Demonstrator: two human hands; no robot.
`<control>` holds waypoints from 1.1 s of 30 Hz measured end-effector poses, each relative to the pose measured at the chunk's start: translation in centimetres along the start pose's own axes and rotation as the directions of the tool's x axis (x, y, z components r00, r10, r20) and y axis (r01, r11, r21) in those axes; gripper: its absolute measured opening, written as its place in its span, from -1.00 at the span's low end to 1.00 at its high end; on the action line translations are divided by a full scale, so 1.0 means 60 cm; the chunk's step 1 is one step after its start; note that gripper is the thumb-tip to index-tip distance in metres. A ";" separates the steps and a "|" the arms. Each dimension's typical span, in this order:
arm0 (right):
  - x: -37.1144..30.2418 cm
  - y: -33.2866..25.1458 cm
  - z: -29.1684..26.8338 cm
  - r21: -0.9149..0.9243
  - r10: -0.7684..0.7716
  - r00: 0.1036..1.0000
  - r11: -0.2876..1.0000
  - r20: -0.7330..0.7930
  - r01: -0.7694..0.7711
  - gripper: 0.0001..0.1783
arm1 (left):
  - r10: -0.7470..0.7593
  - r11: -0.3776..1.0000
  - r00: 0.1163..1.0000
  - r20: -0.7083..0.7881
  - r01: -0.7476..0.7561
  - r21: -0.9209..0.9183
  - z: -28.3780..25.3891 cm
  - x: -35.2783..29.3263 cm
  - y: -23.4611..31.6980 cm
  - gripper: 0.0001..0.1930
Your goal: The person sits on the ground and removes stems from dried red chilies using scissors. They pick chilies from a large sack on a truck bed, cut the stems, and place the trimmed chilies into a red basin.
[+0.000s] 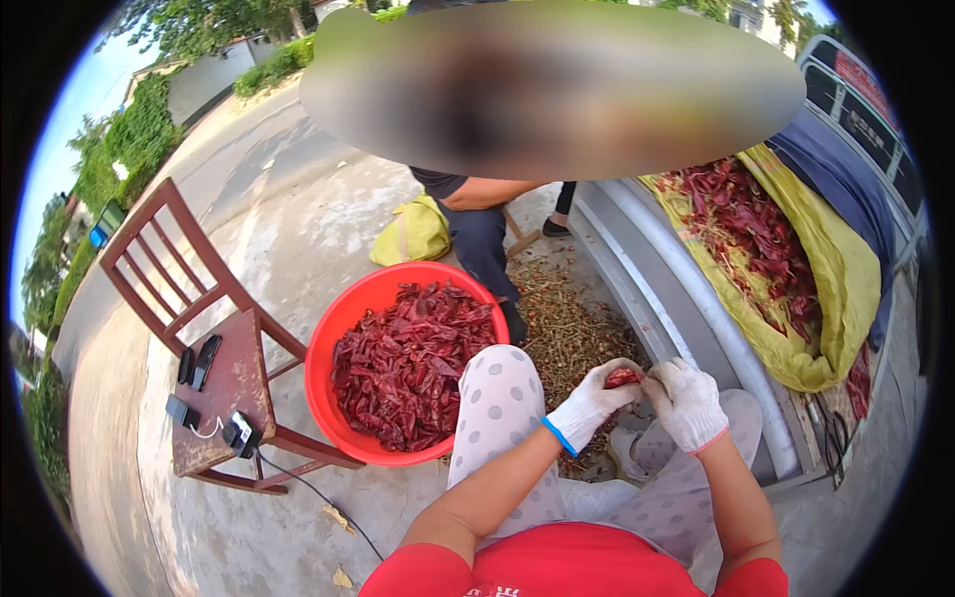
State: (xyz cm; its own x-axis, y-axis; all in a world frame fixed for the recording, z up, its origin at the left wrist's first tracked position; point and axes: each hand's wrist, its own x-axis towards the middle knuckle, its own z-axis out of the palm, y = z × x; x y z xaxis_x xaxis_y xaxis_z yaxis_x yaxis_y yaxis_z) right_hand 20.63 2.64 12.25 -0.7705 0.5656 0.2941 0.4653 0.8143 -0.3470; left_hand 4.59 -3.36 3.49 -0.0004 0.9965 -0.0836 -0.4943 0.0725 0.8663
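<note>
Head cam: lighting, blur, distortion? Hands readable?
Head view, light: bright daylight, patchy shade on the concrete. Head view, blur: oval smear partly hiding the seated co-worker; gloved left hand and gloved right hand readable, dried red chili partly covered. Head view, distortion: fisheye, black corners, wooden chair appears tilted.

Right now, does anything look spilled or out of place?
Dry brown stems lie loose on the grey concrete ground beside the round red plastic basin, in no container, so they look spilled, though perhaps discarded.

The gloved left hand (590, 404) holds red chilies (624, 377).
</note>
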 end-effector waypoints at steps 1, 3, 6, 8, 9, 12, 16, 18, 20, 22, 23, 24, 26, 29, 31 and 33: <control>-0.001 -0.001 0.009 -0.015 0.001 1.000 1.000 -0.008 -0.002 -0.85 | -0.049 0.996 0.998 0.033 0.046 0.076 -0.003 0.003 0.000 -0.76; -0.009 0.003 0.018 -0.026 0.027 1.000 0.999 -0.007 -0.028 -0.88 | 0.171 0.951 0.982 0.075 -0.184 0.248 -0.014 0.028 -0.044 -0.78; -0.016 0.034 0.034 0.037 0.047 0.998 0.998 0.029 -0.048 -0.89 | 0.208 0.910 0.976 0.072 -0.220 0.352 -0.014 0.032 -0.057 -0.73; -0.020 0.070 0.064 0.170 0.104 0.994 0.980 0.024 -0.106 -0.87 | 0.233 0.897 0.970 0.071 -0.243 0.369 -0.018 0.032 -0.059 -0.71; -0.022 0.087 0.078 0.234 0.133 0.991 0.963 0.022 -0.135 -0.86 | 0.245 0.893 0.967 0.070 -0.253 0.372 -0.019 0.033 -0.060 -0.70; -0.018 0.106 0.102 0.628 0.393 0.887 0.632 0.243 -0.453 -0.82 | 0.269 0.895 0.961 0.065 -0.274 0.351 -0.024 0.033 -0.065 -0.71; -0.043 0.130 0.131 0.777 0.598 0.730 0.267 0.331 -0.570 -0.80 | 0.213 0.901 0.973 0.093 -0.233 0.366 -0.009 0.025 -0.057 -0.74; -0.051 0.138 0.128 0.795 0.655 0.680 0.195 0.330 -0.574 -0.83 | 0.162 0.929 0.979 0.127 -0.195 0.315 -0.004 0.022 -0.044 -0.76; -0.032 0.112 0.101 0.763 0.627 0.694 0.235 0.355 -0.602 -0.89 | 0.124 0.973 0.987 0.106 -0.142 0.184 -0.016 0.010 -0.012 -0.79; -0.011 0.091 0.080 0.694 0.581 0.739 0.375 0.340 -0.614 -0.90 | 0.146 0.988 0.987 -0.065 -0.143 0.052 -0.036 -0.020 0.010 -0.78; -0.007 0.088 0.066 0.655 0.559 0.772 0.466 0.303 -0.595 -0.89 | 0.104 0.994 0.991 -0.079 -0.103 0.019 -0.039 -0.023 0.013 -0.76; -0.002 0.079 0.052 0.621 0.525 0.810 0.550 0.263 -0.558 -0.86 | 0.104 0.994 0.993 -0.053 -0.105 -0.011 -0.040 -0.019 0.009 -0.76; 0.000 0.063 0.022 0.548 0.433 0.885 0.705 0.171 -0.450 -0.80 | 0.057 0.998 0.997 -0.049 -0.058 -0.030 -0.035 -0.011 0.008 -0.75; -0.006 0.030 -0.010 0.473 0.363 0.925 0.800 0.108 -0.369 -0.73 | 0.076 0.997 0.997 -0.027 -0.077 -0.031 -0.027 -0.005 -0.001 -0.76; -0.008 0.010 -0.020 0.418 0.308 0.949 0.855 0.067 -0.307 -0.73 | 0.061 0.997 0.997 -0.039 -0.063 -0.049 -0.022 -0.007 -0.004 -0.76; -0.012 -0.001 -0.017 0.354 0.254 0.966 0.900 0.050 -0.255 -0.73 | 0.058 0.996 0.997 -0.047 -0.061 -0.059 -0.018 -0.010 -0.010 -0.74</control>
State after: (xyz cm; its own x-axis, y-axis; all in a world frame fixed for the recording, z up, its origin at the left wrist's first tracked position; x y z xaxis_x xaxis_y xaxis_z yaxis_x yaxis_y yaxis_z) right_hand 21.59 2.31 12.97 -0.6477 0.7468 0.1510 0.4612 0.5420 -0.7025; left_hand 3.91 -4.02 2.49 -0.0702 0.9959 -0.0565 -0.5435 0.0093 0.8393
